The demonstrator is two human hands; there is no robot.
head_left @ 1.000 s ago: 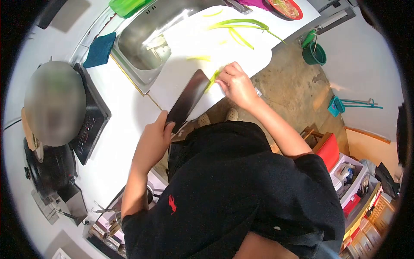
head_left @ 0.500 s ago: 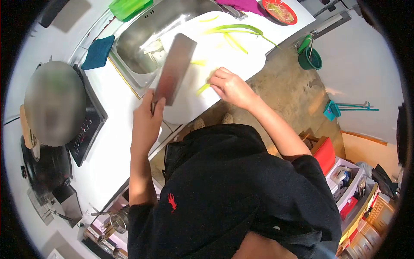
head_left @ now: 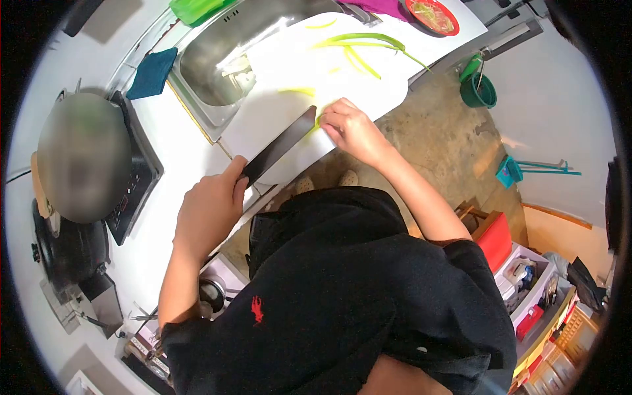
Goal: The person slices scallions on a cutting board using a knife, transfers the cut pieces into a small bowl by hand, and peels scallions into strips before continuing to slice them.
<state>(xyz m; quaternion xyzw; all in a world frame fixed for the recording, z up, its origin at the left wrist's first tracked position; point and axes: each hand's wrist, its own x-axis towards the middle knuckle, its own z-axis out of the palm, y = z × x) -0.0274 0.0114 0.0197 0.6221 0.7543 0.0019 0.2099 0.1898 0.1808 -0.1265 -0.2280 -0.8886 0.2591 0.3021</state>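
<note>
Left hand (head_left: 212, 205) gripping knife (head_left: 280, 148) handle. Right hand (head_left: 350, 128) pinching short green stalk (head_left: 318, 123) beside blade, near white board's (head_left: 372, 99) near edge. Longer stalks (head_left: 380, 39) toward right edge. Red bowl (head_left: 455, 25) beyond, counter's far-right corner.

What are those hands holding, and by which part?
The left hand holds the knife by its handle; the right hand pinches a green piece, but exactly where is hidden.
</note>
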